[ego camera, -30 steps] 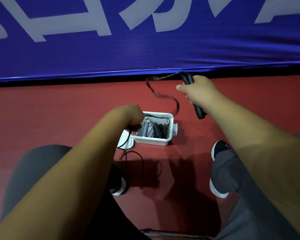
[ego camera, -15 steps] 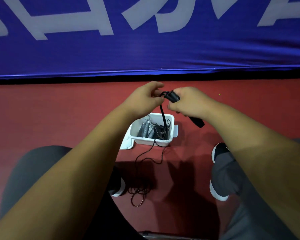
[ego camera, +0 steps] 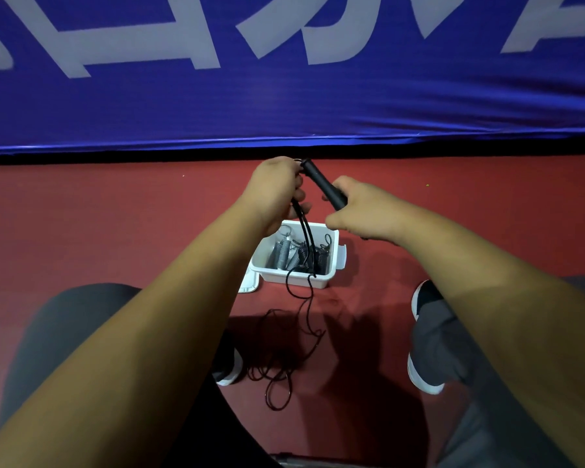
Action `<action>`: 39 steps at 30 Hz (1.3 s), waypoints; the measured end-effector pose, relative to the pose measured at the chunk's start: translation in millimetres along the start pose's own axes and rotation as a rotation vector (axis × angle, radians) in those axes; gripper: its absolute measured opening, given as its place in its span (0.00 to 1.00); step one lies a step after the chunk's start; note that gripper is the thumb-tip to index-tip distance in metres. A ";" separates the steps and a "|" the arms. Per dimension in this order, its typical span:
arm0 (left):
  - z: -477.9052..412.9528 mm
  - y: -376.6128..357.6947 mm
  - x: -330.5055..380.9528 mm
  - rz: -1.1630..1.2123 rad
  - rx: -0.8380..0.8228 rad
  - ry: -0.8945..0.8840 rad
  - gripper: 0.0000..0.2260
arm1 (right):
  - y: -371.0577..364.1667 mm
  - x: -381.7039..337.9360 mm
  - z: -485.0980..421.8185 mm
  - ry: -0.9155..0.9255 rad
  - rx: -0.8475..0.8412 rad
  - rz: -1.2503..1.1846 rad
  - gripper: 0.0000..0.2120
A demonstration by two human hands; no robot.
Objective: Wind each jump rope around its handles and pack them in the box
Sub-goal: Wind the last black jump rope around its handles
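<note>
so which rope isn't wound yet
The black rope in the left hand and right hand: it hangs loose; those in the white box are coiled.

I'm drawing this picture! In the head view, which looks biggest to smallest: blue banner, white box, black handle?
1. blue banner
2. white box
3. black handle, smallest as shown, though partly hidden and nearer the camera.

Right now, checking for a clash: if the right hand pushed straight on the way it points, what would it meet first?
Probably the left hand, close ahead gripping the rope by the tip of the handle the right hand holds; depth is unclear, so it might pass just behind.
</note>
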State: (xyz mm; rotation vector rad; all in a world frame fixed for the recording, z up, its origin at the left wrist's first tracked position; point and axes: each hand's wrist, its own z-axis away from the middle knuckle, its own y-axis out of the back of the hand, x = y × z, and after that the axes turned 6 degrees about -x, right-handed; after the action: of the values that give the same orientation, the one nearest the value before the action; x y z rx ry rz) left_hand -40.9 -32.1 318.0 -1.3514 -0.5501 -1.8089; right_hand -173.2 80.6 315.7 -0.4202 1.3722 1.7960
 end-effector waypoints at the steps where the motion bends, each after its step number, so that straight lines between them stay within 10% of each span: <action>1: -1.2 0.6 0.1 0.056 0.018 0.010 0.08 | -1.5 0.1 0.6 0.017 0.013 -0.007 0.18; 21: 3.0 9.5 12.6 0.439 -0.160 -0.024 0.12 | -17.7 11.8 -20.3 -0.031 0.058 -0.436 0.09; 33: 14.4 -1.3 17.3 0.495 -0.183 -0.094 0.18 | -29.7 9.3 -22.2 0.039 0.172 -0.349 0.32; 39: 18.8 0.9 16.5 0.340 -0.186 -0.148 0.20 | -33.2 10.6 -28.7 0.018 0.283 -0.312 0.14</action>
State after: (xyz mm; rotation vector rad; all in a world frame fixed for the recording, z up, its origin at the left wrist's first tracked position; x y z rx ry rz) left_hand -31.0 -24.4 339.6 -1.6067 -0.2125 -1.5187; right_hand -160.2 61.0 277.1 -0.4690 1.4579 1.3273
